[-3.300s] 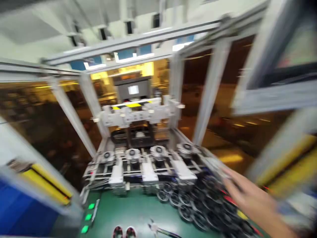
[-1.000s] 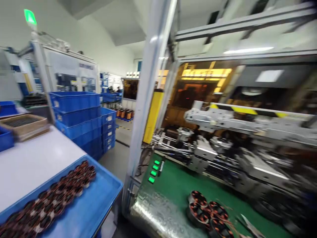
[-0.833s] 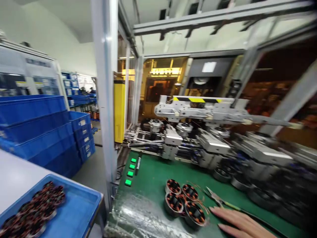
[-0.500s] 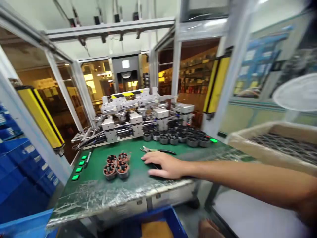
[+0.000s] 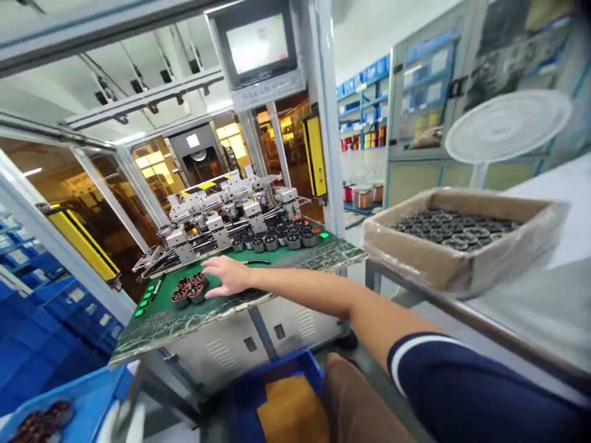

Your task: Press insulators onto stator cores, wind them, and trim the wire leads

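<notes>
Factory cell with a green machine table (image 5: 277, 258); right hand (image 5: 228, 275) has moved leftward across it, now lying open-fingered, gripping nothing, touching the wound stators (image 5: 189, 289) near the table's front-left edge; pickup appears imminent; left hand out of view; cardboard box (image 5: 462, 246) stands right.

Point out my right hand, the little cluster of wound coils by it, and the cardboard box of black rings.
right hand (image 5: 228, 275), head view, back of the hand
wound coils (image 5: 188, 290), head view, middle of the cluster
cardboard box (image 5: 443, 261), head view, front wall
</notes>
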A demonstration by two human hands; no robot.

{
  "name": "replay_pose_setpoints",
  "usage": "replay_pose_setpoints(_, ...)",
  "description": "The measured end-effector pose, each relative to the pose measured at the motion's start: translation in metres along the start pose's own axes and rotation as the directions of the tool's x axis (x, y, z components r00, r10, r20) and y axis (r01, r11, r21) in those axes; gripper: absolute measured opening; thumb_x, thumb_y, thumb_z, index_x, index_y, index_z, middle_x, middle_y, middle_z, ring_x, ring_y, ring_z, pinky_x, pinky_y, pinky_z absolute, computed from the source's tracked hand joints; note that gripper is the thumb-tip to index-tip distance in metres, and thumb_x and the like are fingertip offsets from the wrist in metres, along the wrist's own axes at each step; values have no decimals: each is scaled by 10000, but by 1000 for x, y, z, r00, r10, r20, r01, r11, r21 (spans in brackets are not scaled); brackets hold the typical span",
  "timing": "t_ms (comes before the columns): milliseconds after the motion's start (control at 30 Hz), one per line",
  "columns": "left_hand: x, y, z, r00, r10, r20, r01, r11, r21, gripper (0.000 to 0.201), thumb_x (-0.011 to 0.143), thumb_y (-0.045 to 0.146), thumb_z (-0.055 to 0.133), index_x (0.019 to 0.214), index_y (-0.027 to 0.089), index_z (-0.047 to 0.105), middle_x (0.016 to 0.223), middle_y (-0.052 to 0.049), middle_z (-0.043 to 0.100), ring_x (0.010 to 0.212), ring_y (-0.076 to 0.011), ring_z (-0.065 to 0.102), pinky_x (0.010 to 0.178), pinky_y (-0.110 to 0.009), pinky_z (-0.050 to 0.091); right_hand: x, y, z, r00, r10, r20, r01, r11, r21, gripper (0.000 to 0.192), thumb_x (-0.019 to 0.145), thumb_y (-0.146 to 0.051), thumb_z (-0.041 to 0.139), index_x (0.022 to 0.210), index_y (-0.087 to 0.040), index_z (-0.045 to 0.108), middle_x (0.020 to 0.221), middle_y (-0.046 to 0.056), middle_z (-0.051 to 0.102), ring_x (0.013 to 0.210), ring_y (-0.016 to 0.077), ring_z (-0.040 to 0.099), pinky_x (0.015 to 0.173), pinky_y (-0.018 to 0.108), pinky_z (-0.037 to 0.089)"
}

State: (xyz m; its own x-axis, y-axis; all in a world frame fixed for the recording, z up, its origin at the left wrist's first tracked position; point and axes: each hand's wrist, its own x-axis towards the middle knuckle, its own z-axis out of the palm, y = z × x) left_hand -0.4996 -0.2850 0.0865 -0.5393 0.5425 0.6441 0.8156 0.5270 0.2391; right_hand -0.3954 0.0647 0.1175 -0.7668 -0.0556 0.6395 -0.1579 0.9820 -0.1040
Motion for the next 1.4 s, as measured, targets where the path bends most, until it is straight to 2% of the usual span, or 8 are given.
replay_pose_setpoints(67,32,15,30,999,-36,-8,36,999,-29,503,891,459,609,1329,218,553,1373,-107,584,1226,-285,569,1033,-486,468,23,-11,13,998,-46,35,47,999,-23,642,796,-616,720,1174,-109,603,1347,158,551,1276,269,502,1063,383,398)
replay_pose_setpoints(200,112,34,74,968,-93,235,128,982,-140,863,783,493,685,1483,102,366,1359,-186,609,1269,-349,565,1065,-459,437,48,-21,38,992,-77,99,81,996,-35,504,788,-581,742,982,-129,634,1049,93,674,993,237,633,862,345,473)
replay_pose_setpoints(300,143,32,91,937,-100,336,183,957,-225,942,775,487,674,1520,74,272,1300,-174,658,1189,-309,635,1030,-406,473,47,-19,48,995,-60,81,64,997,-38,443,810,-527,736,964,-125,627,1035,90,674,990,232,634,849,334,465)
replay_pose_setpoints(600,132,-41,78,876,-28,481,291,827,-481,1021,696,548,757,1530,215,271,1439,-141,551,1293,-294,564,1112,-438,441,37,-4,42,996,29,88,-27,999,-25,327,796,-370,761,957,-115,635,1068,111,666,1012,242,618,894,360,471)
replay_pose_setpoints(767,128,-33,77,896,-104,432,329,809,-488,1026,677,552,784,1523,239,294,1322,-112,632,1119,-284,667,1036,-467,510,41,-42,40,990,-49,129,52,998,-23,271,944,-373,612,1068,-133,637,1270,122,602,1199,225,549,1025,345,434)
replay_pose_setpoints(933,127,-28,75,905,-94,416,311,812,-493,997,678,563,773,1502,208,339,1321,-113,642,1183,-292,639,1076,-458,483,59,-77,58,957,75,280,-56,996,-76,190,933,-281,588,986,-125,683,959,105,706,863,238,672,699,308,498)
replay_pose_setpoints(1200,126,-35,78,895,-97,435,334,791,-512,941,658,550,795,1449,213,414,1338,-111,639,1219,-287,622,1098,-449,468,50,-63,42,912,-39,409,64,997,-48,173,822,-147,614,933,-157,746,980,91,715,904,223,657,673,267,440)
replay_pose_setpoints(1400,125,-38,72,889,-91,449,328,811,-484,928,683,559,774,1456,204,403,1397,-136,591,1250,-302,599,1101,-473,463,39,-45,25,933,-145,330,146,989,19,102,838,-192,676,918,-187,740,905,27,709,874,161,640,676,234,414)
